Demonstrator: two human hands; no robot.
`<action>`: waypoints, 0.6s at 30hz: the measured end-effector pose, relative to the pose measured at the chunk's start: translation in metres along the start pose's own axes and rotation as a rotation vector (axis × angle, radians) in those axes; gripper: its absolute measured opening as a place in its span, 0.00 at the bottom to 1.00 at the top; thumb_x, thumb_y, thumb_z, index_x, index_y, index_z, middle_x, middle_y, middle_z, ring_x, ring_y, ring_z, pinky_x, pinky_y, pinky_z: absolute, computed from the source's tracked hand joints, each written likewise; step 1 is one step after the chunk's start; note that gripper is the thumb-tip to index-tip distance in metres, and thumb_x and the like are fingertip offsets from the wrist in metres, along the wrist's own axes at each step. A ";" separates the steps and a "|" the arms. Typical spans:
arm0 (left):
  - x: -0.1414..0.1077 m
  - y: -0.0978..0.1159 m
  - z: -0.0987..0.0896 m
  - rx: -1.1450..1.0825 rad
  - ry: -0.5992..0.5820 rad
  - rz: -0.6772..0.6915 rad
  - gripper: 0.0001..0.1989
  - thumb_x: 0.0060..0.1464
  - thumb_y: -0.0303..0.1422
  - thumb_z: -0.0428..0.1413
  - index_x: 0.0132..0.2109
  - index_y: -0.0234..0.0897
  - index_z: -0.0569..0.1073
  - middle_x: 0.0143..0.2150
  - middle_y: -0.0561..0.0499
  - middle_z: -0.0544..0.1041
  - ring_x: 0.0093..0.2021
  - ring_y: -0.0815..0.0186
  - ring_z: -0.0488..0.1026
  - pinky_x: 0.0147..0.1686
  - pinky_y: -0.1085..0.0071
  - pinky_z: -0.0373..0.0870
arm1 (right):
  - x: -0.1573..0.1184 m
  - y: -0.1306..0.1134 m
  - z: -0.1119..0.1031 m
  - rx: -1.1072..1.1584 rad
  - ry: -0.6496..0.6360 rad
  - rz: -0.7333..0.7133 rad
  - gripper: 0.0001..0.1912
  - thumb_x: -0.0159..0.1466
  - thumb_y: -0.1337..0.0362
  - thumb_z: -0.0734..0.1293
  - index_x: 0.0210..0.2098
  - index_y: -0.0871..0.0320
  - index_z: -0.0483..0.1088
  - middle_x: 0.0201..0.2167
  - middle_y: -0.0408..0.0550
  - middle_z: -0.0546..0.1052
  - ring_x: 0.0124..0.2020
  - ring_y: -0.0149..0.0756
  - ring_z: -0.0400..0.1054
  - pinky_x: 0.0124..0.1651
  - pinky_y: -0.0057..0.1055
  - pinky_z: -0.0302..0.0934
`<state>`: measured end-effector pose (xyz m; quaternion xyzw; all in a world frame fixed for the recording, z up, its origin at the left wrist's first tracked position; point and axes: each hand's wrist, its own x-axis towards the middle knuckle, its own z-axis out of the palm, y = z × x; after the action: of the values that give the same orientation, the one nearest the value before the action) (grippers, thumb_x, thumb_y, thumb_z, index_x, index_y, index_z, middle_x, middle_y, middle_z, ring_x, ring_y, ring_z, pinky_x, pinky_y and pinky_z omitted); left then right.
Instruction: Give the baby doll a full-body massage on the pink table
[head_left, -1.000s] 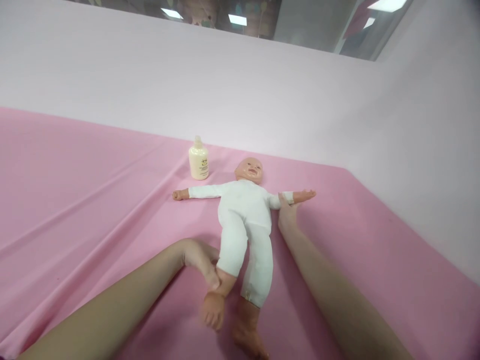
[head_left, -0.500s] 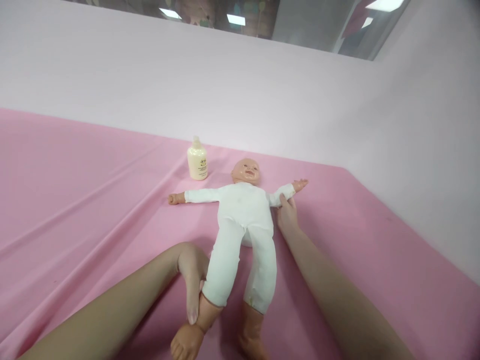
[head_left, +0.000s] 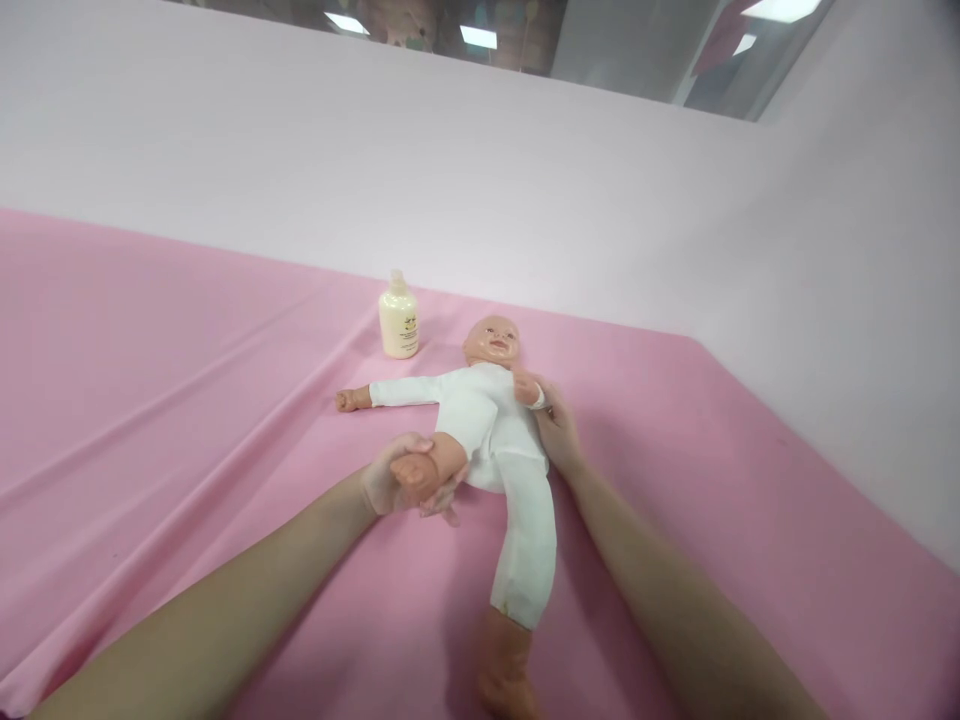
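A baby doll in a white suit lies on its back on pink cloth, its bald head away from me. My left hand is wrapped round the ankle of the doll's leg on the left, which is bent up over its belly. My right hand holds the doll's arm on the right, folded in so that its small hand rests on the chest. The fingers of my right hand are partly hidden behind that arm. The doll's other arm and other leg lie stretched out on the cloth.
A pale yellow pump bottle stands left of the doll's head. Pink cloth with long folds covers the surface. Behind it rises a white wall with a dark glass pane above.
My left hand has raised the doll's leg from the cloth and bent it toward the belly. My right hand has folded the doll's outstretched arm inward onto its chest.
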<state>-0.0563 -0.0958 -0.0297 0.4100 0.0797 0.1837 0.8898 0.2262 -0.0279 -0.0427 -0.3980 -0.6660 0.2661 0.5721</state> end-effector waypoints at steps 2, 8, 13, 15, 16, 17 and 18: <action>0.006 0.003 0.002 -0.005 0.091 0.037 0.22 0.52 0.47 0.48 0.37 0.32 0.75 0.20 0.50 0.73 0.19 0.67 0.64 0.42 0.55 0.73 | 0.001 0.002 -0.001 -0.084 -0.064 -0.075 0.17 0.67 0.61 0.65 0.54 0.47 0.75 0.59 0.46 0.74 0.65 0.42 0.62 0.72 0.50 0.49; 0.006 -0.004 0.000 0.040 0.192 0.003 0.23 0.50 0.50 0.52 0.38 0.32 0.75 0.21 0.50 0.72 0.21 0.65 0.66 0.42 0.54 0.74 | 0.000 0.007 0.000 -0.068 -0.061 -0.061 0.17 0.66 0.61 0.65 0.54 0.48 0.74 0.58 0.48 0.74 0.64 0.42 0.63 0.72 0.51 0.49; -0.007 0.002 0.001 0.251 -0.028 -0.265 0.29 0.39 0.49 0.68 0.45 0.35 0.78 0.35 0.45 0.79 0.39 0.49 0.79 0.43 0.50 0.76 | -0.001 0.010 0.003 0.192 0.239 0.197 0.30 0.64 0.58 0.67 0.65 0.48 0.60 0.60 0.49 0.72 0.57 0.42 0.70 0.61 0.47 0.66; -0.009 0.010 0.009 0.291 0.055 -0.223 0.27 0.43 0.52 0.67 0.45 0.37 0.79 0.38 0.43 0.79 0.44 0.48 0.79 0.40 0.54 0.78 | 0.000 0.013 0.000 0.306 0.353 0.276 0.35 0.64 0.57 0.67 0.68 0.45 0.53 0.63 0.50 0.69 0.55 0.42 0.71 0.55 0.44 0.71; -0.008 0.014 0.014 0.284 0.117 -0.190 0.28 0.45 0.55 0.65 0.45 0.38 0.79 0.38 0.42 0.79 0.46 0.47 0.79 0.38 0.56 0.78 | 0.001 0.016 -0.002 0.351 0.398 0.306 0.37 0.64 0.58 0.67 0.69 0.43 0.50 0.64 0.50 0.67 0.54 0.42 0.72 0.53 0.42 0.72; -0.007 0.017 0.019 0.265 0.168 -0.171 0.30 0.47 0.59 0.62 0.45 0.38 0.79 0.39 0.41 0.79 0.46 0.47 0.79 0.37 0.58 0.78 | 0.002 0.019 -0.004 0.379 0.435 0.327 0.38 0.64 0.58 0.66 0.70 0.43 0.47 0.65 0.50 0.67 0.54 0.42 0.72 0.51 0.41 0.73; -0.006 0.020 0.023 0.242 0.204 -0.167 0.32 0.48 0.61 0.60 0.46 0.38 0.79 0.39 0.41 0.79 0.47 0.47 0.78 0.36 0.58 0.78 | 0.004 0.023 -0.006 0.376 0.455 0.328 0.38 0.64 0.58 0.65 0.70 0.43 0.46 0.64 0.50 0.67 0.53 0.42 0.73 0.51 0.41 0.73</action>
<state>-0.0606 -0.1021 0.0004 0.4855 0.2247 0.1391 0.8334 0.2373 -0.0132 -0.0577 -0.4363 -0.3876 0.3771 0.7191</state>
